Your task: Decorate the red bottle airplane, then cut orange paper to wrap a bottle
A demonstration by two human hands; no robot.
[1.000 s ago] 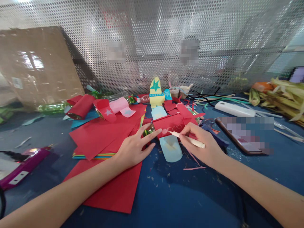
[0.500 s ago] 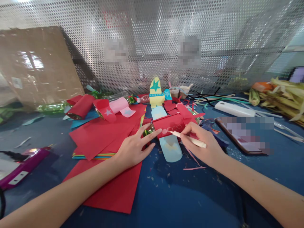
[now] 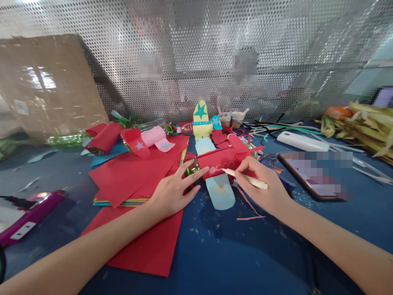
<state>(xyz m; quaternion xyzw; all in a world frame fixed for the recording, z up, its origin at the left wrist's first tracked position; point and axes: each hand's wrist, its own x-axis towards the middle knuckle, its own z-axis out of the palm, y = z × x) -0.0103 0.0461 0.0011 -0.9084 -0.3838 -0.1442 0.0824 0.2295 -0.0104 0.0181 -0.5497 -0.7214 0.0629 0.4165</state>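
Note:
Red paper covers the body of a bottle model plane (image 3: 215, 157), which lies across the table in front of me. A row of pale ovals is drawn along its side, the left one filled in. Light blue paper wings (image 3: 220, 192) stick out near and far. My right hand (image 3: 260, 180) grips a cream-white marker pen (image 3: 250, 180), its tip at the row of ovals. My left hand (image 3: 175, 190) has its fingers spread, the fingertips at the plane's left end by the bare bottle neck (image 3: 193, 167). Its wrist rests over red paper sheets (image 3: 147, 254).
To the left are more paper-wrapped bottles (image 3: 106, 138), a cardboard sheet (image 3: 49, 82) and a purple power strip (image 3: 33, 217). A yellow paper piece with a star (image 3: 201, 112) stands behind. Rightward lie a phone (image 3: 310, 176), a white hand tool (image 3: 302, 141) and corn husks (image 3: 368, 127).
The marker tip has shifted slightly right along the row of ovals. My left hand and the plane have stayed in place.

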